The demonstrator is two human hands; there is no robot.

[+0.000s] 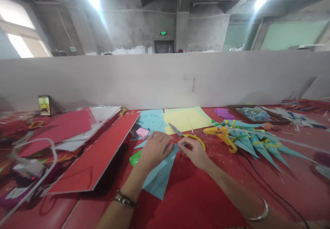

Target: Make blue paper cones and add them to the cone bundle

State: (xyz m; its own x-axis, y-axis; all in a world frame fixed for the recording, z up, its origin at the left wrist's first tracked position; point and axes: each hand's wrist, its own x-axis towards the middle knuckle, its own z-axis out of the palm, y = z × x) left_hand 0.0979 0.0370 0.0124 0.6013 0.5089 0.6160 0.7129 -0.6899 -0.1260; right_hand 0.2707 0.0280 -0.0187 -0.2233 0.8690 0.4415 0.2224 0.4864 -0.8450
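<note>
Meeting over the top of a flat, tapering piece of light-blue paper (161, 177), the two bare hands worked close together but apart. The paper spread out below and between them, its wide end towards the wearer. The left hand (157, 148) was half curled across its upper part, the thumb near the edge; whether it gripped or only steadied the paper, I could not tell. The right hand (194, 150) had thumb and forefinger nearly together at the narrow end — anything thin between them was too blurred to make out.

Just beyond the right hand lay silver-bladed scissors with yellow handles (175, 130), and to its right a yellow plastic glue gun (219, 134) on the red surface (296, 184). Further right, a cluster of pointed light-blue paper pieces with yellow trim (257, 143) looked assembled, so that portion seemed done. The piece at the hands showed creases but no visible trim — judged against that cluster, its shaping and decorating seemed left to do. Ahead of the left hand, more light-blue paper (152, 117) lay beside a pale-yellow paper sheet (190, 117), apparently unused stock.
</note>
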